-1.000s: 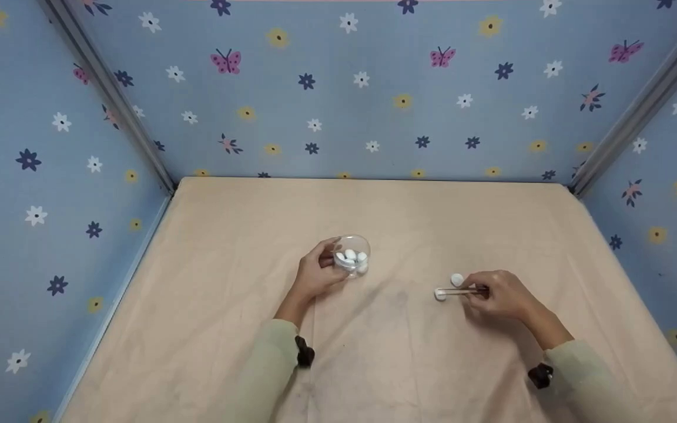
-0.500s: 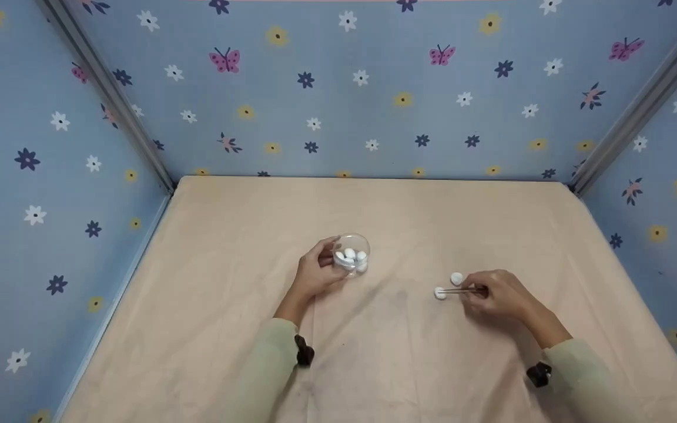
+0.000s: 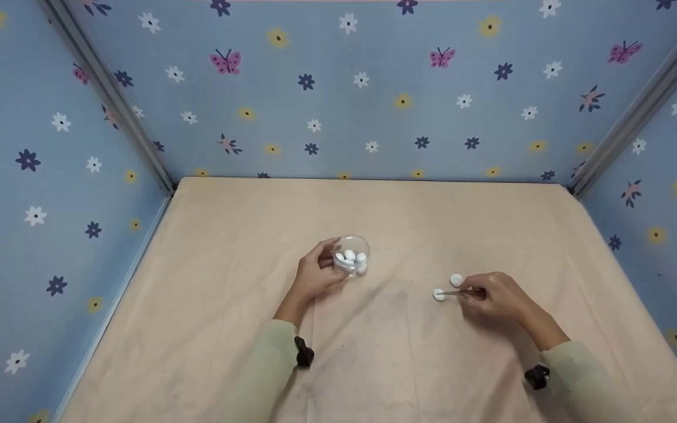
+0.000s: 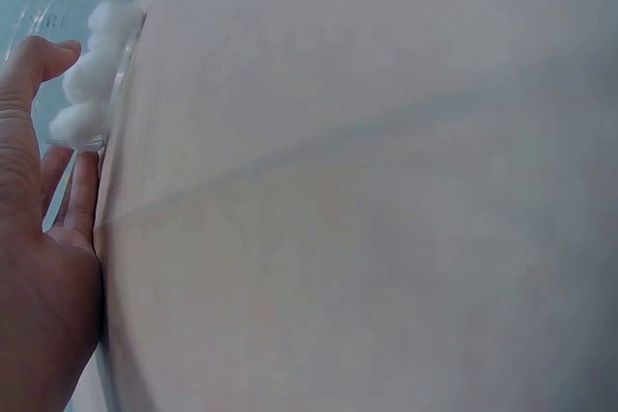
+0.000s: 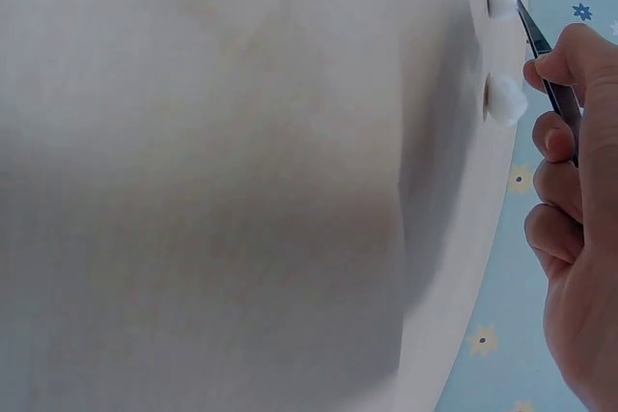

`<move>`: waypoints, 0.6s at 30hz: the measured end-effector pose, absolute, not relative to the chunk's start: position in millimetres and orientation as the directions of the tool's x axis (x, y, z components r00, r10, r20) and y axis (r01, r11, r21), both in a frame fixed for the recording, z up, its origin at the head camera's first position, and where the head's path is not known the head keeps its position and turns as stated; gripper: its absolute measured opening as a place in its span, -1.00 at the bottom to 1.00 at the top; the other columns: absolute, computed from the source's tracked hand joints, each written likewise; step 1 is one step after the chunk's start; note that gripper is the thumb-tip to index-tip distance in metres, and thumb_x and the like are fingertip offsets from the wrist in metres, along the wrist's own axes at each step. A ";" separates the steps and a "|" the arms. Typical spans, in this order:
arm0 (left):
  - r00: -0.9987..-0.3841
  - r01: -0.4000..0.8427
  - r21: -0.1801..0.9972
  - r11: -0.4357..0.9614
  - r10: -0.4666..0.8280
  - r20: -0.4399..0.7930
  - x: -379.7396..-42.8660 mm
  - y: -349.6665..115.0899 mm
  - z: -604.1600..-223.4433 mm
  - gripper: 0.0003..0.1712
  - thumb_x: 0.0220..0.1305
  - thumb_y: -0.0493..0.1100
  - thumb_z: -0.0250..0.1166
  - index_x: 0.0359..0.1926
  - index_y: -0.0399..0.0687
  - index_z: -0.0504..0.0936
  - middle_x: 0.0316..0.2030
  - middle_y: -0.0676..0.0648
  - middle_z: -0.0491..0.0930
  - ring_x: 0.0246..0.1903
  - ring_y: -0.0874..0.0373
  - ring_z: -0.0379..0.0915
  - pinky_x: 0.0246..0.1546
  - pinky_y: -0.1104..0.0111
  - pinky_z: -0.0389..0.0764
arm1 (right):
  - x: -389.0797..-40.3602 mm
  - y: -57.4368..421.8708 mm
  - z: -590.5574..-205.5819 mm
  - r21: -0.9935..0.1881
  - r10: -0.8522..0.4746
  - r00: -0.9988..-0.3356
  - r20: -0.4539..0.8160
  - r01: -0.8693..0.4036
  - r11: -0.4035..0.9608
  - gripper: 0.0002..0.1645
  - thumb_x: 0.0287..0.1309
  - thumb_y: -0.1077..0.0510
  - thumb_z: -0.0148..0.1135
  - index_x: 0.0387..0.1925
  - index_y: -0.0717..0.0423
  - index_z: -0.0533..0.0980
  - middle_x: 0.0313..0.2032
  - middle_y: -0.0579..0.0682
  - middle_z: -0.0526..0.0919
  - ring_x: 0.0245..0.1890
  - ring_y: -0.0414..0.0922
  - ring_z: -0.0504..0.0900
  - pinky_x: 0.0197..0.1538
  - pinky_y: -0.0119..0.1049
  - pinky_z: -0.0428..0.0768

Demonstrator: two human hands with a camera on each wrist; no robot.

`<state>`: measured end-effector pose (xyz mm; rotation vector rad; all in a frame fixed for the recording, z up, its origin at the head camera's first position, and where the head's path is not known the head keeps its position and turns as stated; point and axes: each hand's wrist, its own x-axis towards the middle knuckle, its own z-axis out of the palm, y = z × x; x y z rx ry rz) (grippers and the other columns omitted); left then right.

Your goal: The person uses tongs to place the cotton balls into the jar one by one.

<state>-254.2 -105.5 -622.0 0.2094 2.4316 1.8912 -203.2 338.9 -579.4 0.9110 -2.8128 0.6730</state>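
My left hand [image 3: 316, 274] holds a clear cup [image 3: 351, 239] upright on the cloth, thumb and fingers around its side. Several white cotton balls [image 4: 92, 76] lie inside the cup. In my right hand [image 3: 500, 296] a pair of metal tweezers [image 5: 554, 84] is pinched between thumb and fingers. The tips of the tweezers are at one cotton ball [image 3: 439, 295] on the cloth; whether they grip it is too small to tell. Just behind it, near my right fingers, lies a second cotton ball [image 3: 456, 280].
A pale peach cloth [image 3: 244, 235] with soft creases covers the table. Blue flowered panels [image 3: 338, 88] enclose the back and both sides, with grey metal posts [image 3: 112, 97] at the corners. Dark devices [image 3: 304, 352] sit on both sleeves.
The tweezers' prongs, seen apart a second ago, have come together at the front cotton ball. My left hand and the cup have stayed in place.
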 end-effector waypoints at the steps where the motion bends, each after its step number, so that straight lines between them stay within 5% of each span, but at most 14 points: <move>1: -0.989 0.073 0.968 0.241 0.141 0.039 -254.0 -105.3 -621.9 -0.07 0.22 -0.33 0.65 0.60 -0.02 0.53 0.46 -0.26 0.64 0.43 -0.18 0.63 0.54 0.10 0.70 | -202.8 339.2 -578.9 -0.379 -0.530 -0.815 0.233 -0.578 0.722 -0.91 0.21 0.28 0.54 -0.29 0.03 0.81 -0.48 -0.18 0.75 -0.45 -0.42 0.43 -0.37 -0.42 0.48; 18: -0.987 0.076 0.980 0.186 0.152 0.047 -253.0 -104.8 -622.4 -0.10 0.23 -0.36 0.61 0.58 -0.04 0.55 0.43 -0.30 0.62 0.37 -0.18 0.66 0.51 0.07 0.72 | -212.8 338.8 -557.5 -0.406 -0.517 -0.788 0.335 -0.616 0.675 -0.82 0.16 0.38 0.49 -0.29 0.06 0.82 -0.45 -0.13 0.81 -0.48 -0.44 0.43 -0.41 -0.43 0.48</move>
